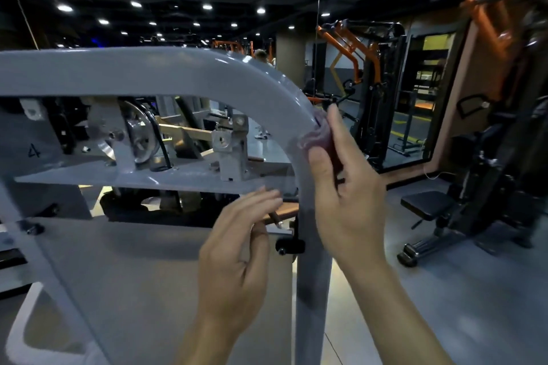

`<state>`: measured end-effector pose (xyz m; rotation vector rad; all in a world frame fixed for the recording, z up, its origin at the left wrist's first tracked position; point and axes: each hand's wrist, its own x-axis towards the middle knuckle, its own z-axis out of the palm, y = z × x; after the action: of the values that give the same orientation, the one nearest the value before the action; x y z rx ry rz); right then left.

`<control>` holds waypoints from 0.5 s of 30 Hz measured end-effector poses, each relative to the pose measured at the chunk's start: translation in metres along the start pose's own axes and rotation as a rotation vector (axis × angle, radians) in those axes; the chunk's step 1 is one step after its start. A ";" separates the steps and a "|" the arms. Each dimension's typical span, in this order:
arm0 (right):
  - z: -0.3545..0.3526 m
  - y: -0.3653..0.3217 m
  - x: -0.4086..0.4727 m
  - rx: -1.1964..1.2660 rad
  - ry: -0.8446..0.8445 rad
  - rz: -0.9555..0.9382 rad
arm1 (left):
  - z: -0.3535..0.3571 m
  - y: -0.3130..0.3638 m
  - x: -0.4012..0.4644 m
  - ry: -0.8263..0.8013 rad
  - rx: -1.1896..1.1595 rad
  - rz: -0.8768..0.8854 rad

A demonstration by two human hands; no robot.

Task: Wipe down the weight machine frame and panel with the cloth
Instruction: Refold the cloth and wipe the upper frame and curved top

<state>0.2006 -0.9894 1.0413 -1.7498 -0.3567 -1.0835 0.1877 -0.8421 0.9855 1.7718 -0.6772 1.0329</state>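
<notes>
Pressing a crumpled, soft pinkish cloth (318, 136) against the outer curve of the smooth, grey-painted tubular frame (184, 71), the right hand (347, 187) pinches it between thumb and fingers; the left hand (237, 252), fingers straight and relaxed, touches the flat grey shelf plate (142, 179) above the panel (142, 275).

At 3 o'clock a black padded bench (427, 204) stands on the grey floor (444, 290). Behind it, at 1 o'clock, an orange-and-black cable machine (364, 68) rises near a large wall mirror (415, 92). Round ceiling lights (135, 4) glow at 11 o'clock.
</notes>
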 end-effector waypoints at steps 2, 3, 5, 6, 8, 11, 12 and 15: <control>0.000 -0.004 0.010 -0.008 -0.018 -0.029 | 0.002 -0.002 -0.007 0.010 -0.025 -0.021; 0.000 -0.002 0.005 -0.023 -0.012 -0.024 | 0.002 -0.003 -0.011 0.010 -0.022 -0.019; 0.001 0.007 -0.021 -0.044 0.045 0.033 | 0.000 -0.008 -0.019 -0.014 -0.025 -0.008; 0.003 0.013 -0.040 -0.036 0.088 0.073 | -0.002 -0.011 -0.023 -0.048 -0.036 -0.004; 0.009 0.023 -0.072 -0.015 0.133 0.160 | -0.005 -0.020 -0.029 -0.133 -0.016 0.024; 0.012 0.026 -0.084 -0.053 0.169 0.192 | -0.004 -0.031 -0.035 -0.236 0.036 0.093; 0.011 0.023 -0.079 -0.064 0.170 0.187 | -0.003 -0.033 -0.037 -0.252 0.035 0.111; 0.005 0.007 -0.046 -0.098 0.146 0.131 | 0.000 -0.036 -0.040 -0.254 0.034 0.132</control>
<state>0.1826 -0.9775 0.9998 -1.7425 -0.0990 -1.1419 0.1971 -0.8271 0.9348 1.9281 -0.9485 0.9185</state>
